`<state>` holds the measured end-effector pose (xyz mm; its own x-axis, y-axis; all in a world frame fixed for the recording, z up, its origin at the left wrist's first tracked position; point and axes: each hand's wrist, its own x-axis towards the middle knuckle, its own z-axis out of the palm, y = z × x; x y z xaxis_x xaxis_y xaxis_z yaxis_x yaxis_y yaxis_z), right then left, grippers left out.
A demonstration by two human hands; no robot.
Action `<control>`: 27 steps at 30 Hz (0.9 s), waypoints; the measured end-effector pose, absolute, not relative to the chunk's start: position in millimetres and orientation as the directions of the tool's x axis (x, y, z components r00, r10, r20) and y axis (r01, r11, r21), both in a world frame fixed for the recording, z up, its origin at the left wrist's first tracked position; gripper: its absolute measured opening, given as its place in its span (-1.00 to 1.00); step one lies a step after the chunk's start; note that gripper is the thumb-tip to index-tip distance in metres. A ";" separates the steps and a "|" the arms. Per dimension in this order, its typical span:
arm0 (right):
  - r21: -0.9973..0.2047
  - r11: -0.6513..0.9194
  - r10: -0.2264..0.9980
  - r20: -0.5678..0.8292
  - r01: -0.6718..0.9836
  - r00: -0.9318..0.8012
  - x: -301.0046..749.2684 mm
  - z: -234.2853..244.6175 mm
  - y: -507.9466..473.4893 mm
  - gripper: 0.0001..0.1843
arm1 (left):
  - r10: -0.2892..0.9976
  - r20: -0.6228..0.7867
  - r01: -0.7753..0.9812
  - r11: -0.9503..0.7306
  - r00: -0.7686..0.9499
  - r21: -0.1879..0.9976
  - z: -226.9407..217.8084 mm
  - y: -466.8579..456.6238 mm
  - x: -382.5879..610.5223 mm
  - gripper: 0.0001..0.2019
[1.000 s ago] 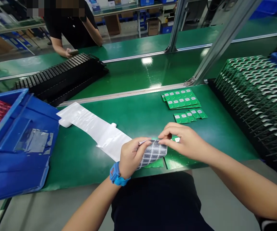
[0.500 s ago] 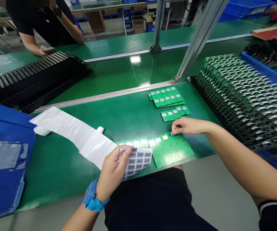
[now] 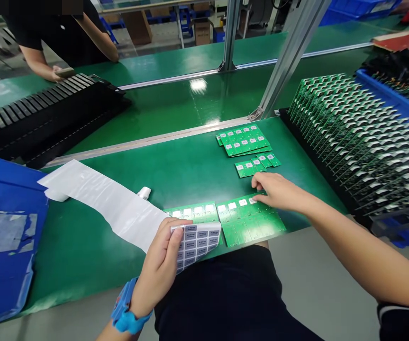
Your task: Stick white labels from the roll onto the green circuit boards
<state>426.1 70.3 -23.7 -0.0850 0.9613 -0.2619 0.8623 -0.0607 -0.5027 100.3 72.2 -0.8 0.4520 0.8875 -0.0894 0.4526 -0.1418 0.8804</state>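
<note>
My left hand (image 3: 165,253) grips a sheet of printed grey labels (image 3: 199,242) between thumb and fingers. The sheet curls, and its long white backing strip (image 3: 112,203) trails away to the left over the bench. My right hand (image 3: 273,189) is over the far right corner of a green circuit board panel (image 3: 252,225), thumb and index finger apart. Its thumb touches a white label (image 3: 252,201), last in a row of labels along the panel's far edge. Left of this panel lies another labelled panel (image 3: 206,213), partly hidden by the sheet.
Labelled panels (image 3: 245,141) lie stacked farther back, with small labelled boards (image 3: 249,168) before them. A rack of upright boards (image 3: 364,137) stands at right, a blue bin (image 3: 5,237) at left. A metal post (image 3: 286,61) rises behind. Across the bench a person (image 3: 58,38) holds something.
My right hand's fingers have opened from a pinch and lifted off the label, which now lies on the panel. My left hand and the label sheet have shifted slightly left and down.
</note>
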 end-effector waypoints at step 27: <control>-0.505 0.081 0.993 0.117 0.859 -0.025 409.6 -27.4 21.4 -0.92 | 0.783 -0.328 0.419 0.095 0.529 0.903 -3.5 64.1 124.6 -0.68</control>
